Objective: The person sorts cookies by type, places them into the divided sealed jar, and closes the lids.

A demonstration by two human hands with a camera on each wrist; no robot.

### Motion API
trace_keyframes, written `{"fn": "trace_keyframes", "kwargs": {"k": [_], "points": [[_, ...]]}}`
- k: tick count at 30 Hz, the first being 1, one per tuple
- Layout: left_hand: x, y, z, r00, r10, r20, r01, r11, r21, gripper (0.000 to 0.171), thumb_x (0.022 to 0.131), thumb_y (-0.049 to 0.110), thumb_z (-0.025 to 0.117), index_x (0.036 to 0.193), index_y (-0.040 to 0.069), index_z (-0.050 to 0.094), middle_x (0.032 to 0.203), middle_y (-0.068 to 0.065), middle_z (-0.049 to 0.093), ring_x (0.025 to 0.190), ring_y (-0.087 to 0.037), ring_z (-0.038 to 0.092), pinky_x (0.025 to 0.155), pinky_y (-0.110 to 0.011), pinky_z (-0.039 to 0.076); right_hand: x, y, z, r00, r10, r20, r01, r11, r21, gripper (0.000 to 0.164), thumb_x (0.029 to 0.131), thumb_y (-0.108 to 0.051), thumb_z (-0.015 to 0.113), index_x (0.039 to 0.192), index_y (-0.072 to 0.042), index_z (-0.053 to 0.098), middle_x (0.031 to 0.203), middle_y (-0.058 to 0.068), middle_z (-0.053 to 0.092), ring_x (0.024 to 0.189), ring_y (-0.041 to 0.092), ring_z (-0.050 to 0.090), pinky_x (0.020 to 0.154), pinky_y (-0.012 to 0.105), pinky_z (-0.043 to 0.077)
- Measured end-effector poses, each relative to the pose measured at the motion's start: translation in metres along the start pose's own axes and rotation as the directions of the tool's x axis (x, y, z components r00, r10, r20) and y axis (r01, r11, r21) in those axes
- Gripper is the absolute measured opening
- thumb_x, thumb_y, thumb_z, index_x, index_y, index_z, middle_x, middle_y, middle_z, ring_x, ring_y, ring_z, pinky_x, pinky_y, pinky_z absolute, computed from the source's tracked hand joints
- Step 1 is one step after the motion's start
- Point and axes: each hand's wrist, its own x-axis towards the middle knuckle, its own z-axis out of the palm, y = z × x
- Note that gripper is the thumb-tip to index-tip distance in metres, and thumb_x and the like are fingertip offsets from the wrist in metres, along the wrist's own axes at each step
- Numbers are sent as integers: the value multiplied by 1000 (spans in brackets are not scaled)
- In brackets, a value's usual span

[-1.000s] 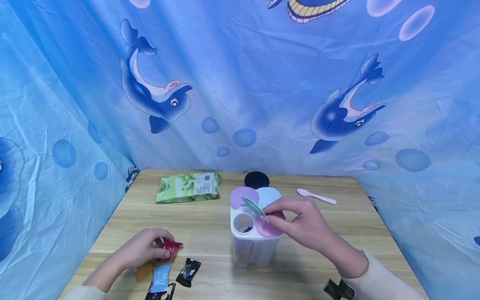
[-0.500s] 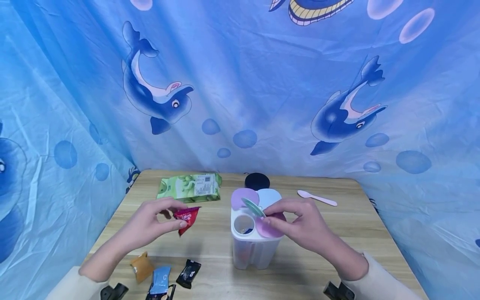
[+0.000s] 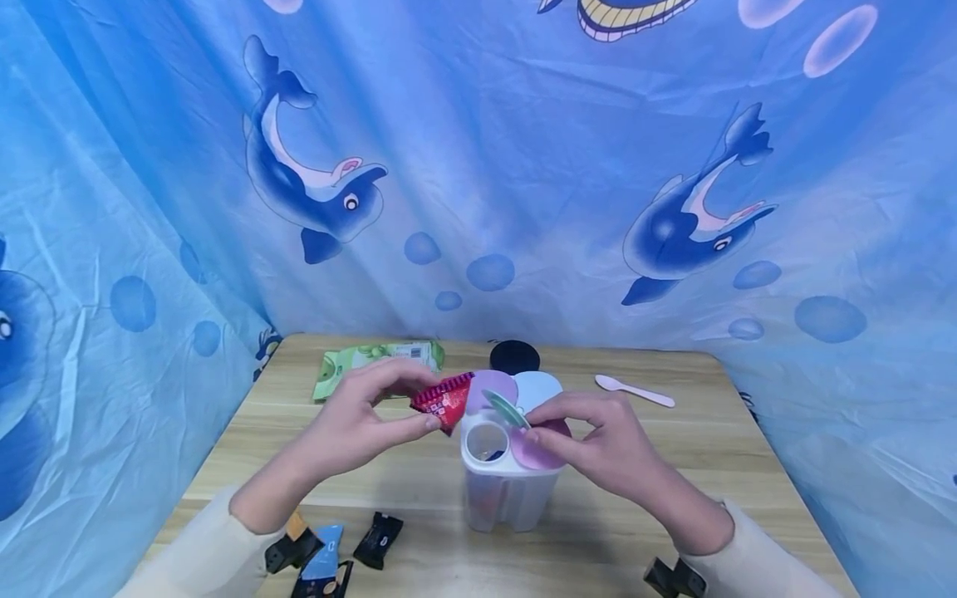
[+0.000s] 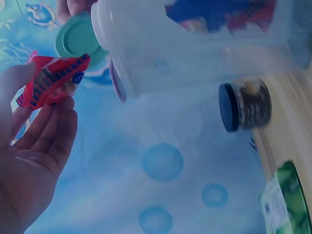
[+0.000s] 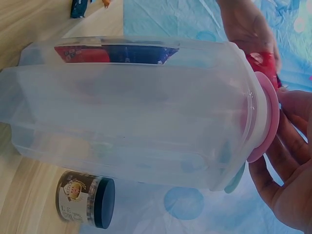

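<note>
A red wrapped snack packet [image 3: 446, 401] is pinched between the thumb and fingers of my left hand [image 3: 366, 411], just left of the container's uncovered round opening [image 3: 486, 443]. The clear, white-topped storage container [image 3: 508, 498] has several coloured lids. My right hand [image 3: 598, 436] pinches the green lid [image 3: 504, 409], which stands tilted up beside that opening. Under the right hand lies a pink lid [image 3: 532, 448]; purple [image 3: 491, 389] and pale blue [image 3: 537, 389] lids are behind. Through the clear wall in the right wrist view, red and blue packets [image 5: 117, 53] show inside.
Front left on the wooden table [image 3: 419, 490] lie black [image 3: 378, 540], light blue [image 3: 323, 552] and orange [image 3: 296, 525] packets. At the back are a green bag [image 3: 351, 359], a black-lidded jar [image 3: 514, 357] and a pale pink spoon [image 3: 634, 390].
My left hand has lifted the red packet from the front-left group and carried it up and rightward to the container. The right hand keeps hold of the green lid in place.
</note>
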Motion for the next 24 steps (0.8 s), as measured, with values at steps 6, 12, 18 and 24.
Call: {"fn": "trace_keyframes", "kwargs": {"k": [6,12,18,24], "points": [[7,5,14,997,53,55,-48,995,-88,44,88,18,83,130,21,68,121,5,67,105,-14,69,92,-33,59,0,-1,0,1000,26,11,-26,1000,9,20,86,-6,83,101,-20,81,87,-9,76,72,6,65,65,22,56],[9,2,26,989,116,92,-105,987,-121,39,88,17,83,125,19,69,118,2,68,104,-14,70,90,-32,60,1,0,-1,1000,1,9,-1,1000,13,20,85,-4,83,101,-17,80,87,-6,76,72,7,65,64,24,56],[8,0,37,980,134,146,-124,990,-74,37,86,19,85,119,23,69,116,9,67,106,-10,68,91,-30,59,0,-1,-1,1000,4,5,-4,1000,2,21,84,-5,84,101,-18,80,87,-7,76,72,6,65,64,22,55],[6,-2,43,970,166,176,-181,981,74,37,85,24,86,117,26,68,117,15,66,110,-7,63,93,-31,56,-1,1,-1,1000,2,14,-2,1000,2,21,85,-5,83,101,-19,80,87,-7,77,72,6,65,65,22,56]]}}
